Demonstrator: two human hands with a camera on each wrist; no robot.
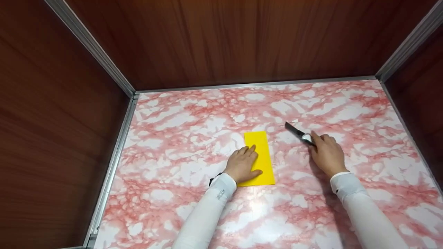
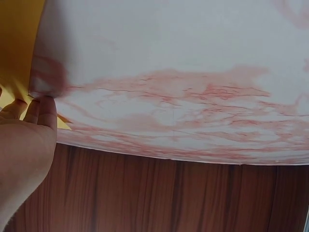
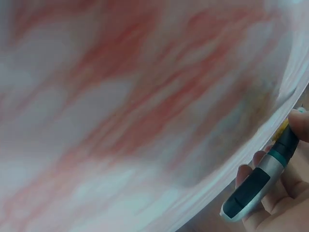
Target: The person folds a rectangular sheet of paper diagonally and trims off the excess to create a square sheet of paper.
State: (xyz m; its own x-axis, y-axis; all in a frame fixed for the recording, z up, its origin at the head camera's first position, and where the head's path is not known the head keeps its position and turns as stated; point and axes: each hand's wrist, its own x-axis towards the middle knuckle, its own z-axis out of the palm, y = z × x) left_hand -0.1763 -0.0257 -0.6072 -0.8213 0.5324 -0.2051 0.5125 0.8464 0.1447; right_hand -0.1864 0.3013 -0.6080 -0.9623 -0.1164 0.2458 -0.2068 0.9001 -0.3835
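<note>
On the marbled tabletop lies a yellow sheet of paper (image 1: pixel 265 162), a tall rectangle. My left hand (image 1: pixel 241 164) rests on its left part with the fingers spread and fairly straight. The left wrist view has that hand (image 2: pixel 29 133) at its left edge, fingertips on the yellow paper (image 2: pixel 17 43). To the right of the sheet, my right hand (image 1: pixel 328 154) grips a utility knife (image 1: pixel 297 131), its dark blade pointing up and left, away from the paper. In the right wrist view the knife's pale and dark handle (image 3: pixel 260 181) lies across the curled fingers.
The red-and-white marbled table (image 1: pixel 166 155) is bounded by a brown wood-grain back panel (image 1: pixel 242 41), a left panel (image 1: pixel 52 138) and a right panel (image 1: pixel 418 86). Grey metal rails (image 1: pixel 112 166) run along the edges.
</note>
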